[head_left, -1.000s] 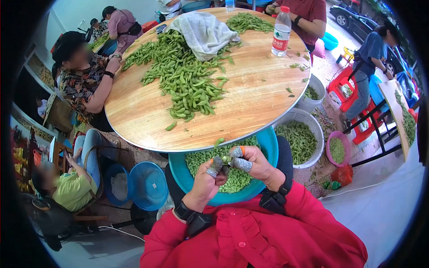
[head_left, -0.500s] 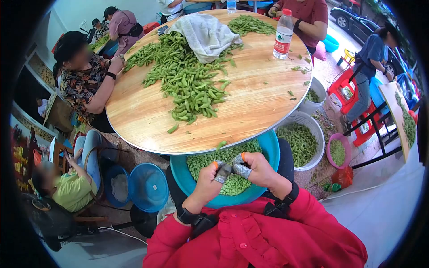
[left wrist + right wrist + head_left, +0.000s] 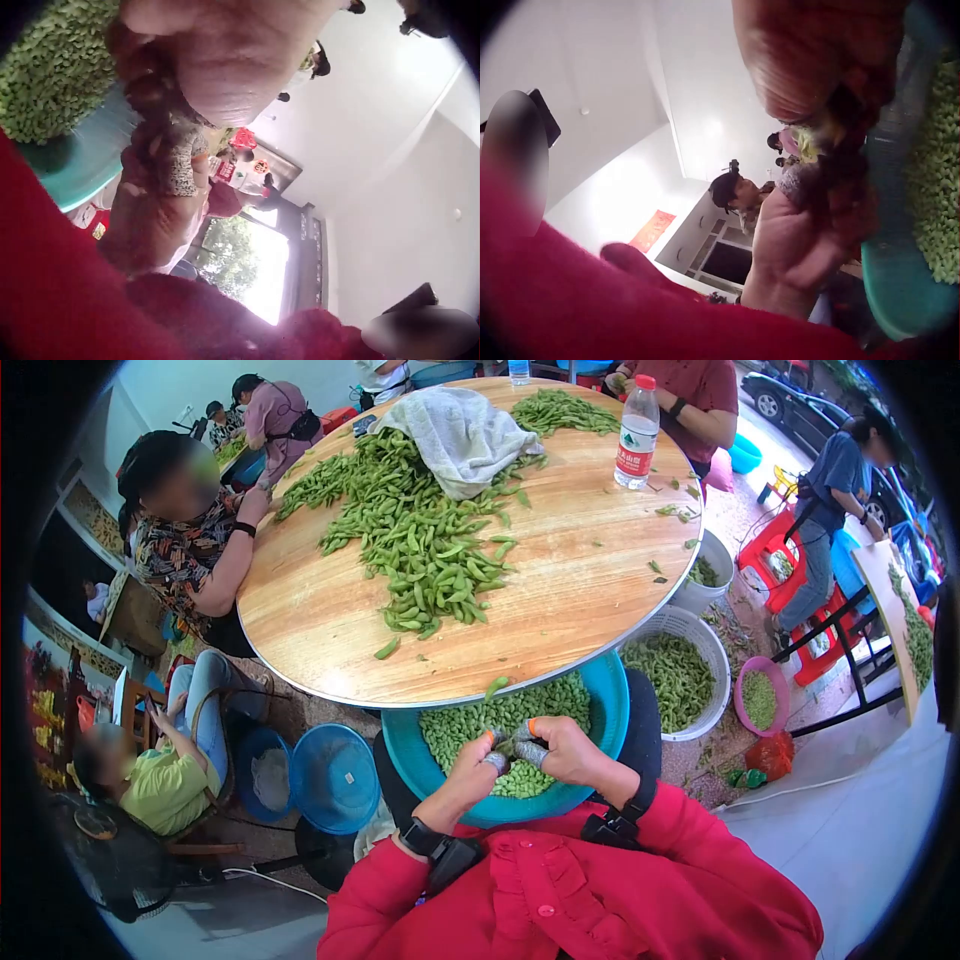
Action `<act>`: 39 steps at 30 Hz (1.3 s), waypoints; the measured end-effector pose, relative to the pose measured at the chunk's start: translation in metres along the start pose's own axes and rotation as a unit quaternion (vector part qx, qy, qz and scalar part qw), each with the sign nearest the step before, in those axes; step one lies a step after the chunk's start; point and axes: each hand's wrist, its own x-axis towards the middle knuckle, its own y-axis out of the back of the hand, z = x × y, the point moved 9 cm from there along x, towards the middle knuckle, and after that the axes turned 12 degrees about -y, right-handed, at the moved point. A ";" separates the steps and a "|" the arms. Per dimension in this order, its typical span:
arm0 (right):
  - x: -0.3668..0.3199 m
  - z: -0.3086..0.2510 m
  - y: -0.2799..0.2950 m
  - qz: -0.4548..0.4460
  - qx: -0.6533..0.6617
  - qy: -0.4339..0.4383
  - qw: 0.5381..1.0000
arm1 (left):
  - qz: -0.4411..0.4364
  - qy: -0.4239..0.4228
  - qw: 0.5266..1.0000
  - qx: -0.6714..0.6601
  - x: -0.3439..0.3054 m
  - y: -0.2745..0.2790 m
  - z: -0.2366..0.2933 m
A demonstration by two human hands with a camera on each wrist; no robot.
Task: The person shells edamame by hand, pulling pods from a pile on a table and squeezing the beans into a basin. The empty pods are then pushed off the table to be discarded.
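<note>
Over a teal basin (image 3: 405, 760) of shelled green beans (image 3: 455, 730), the left hand (image 3: 465, 775) and right hand (image 3: 575, 752) meet at the fingertips. Silvery wrapping covers some thumbs and fingers, with orange bands showing. In the right wrist view, a yellow-green pod (image 3: 806, 141) is pinched between the right hand (image 3: 817, 52) above and the left hand (image 3: 784, 240) below; the fingers partly hide it. The left wrist view has the left hand (image 3: 240, 52) close up, curled against the wrapped fingers of the right hand (image 3: 161, 225).
A round wooden table (image 3: 560, 580) beyond the basin bears heaped pods (image 3: 425, 560), a cloth (image 3: 455, 440) and a bottle (image 3: 636, 435). A white basket (image 3: 715, 690) of pods stands right, blue tubs (image 3: 335, 775) left. Other people sit around the table.
The hands have shifted slightly and their fingers have changed position around the pod, staying together over the basin. The head view has moved a little.
</note>
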 end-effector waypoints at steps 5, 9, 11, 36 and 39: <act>-0.008 0.014 0.027 0.059 -0.023 -0.023 0.998 | -0.052 -0.002 0.982 0.180 0.001 -0.002 0.006; -0.037 0.018 0.132 0.245 -0.173 -0.068 0.951 | 0.030 -0.115 0.940 0.321 0.010 0.013 0.082; -0.051 0.045 0.171 0.293 -0.248 -0.190 0.903 | 0.058 -0.135 0.895 0.421 0.025 0.011 0.120; -0.009 -0.032 0.032 0.057 -0.020 -0.018 0.998 | 0.061 -0.124 0.990 0.013 0.008 0.000 0.072; -0.010 -0.031 0.035 0.040 -0.053 -0.027 0.997 | -0.003 -0.153 0.967 0.204 0.001 -0.003 0.072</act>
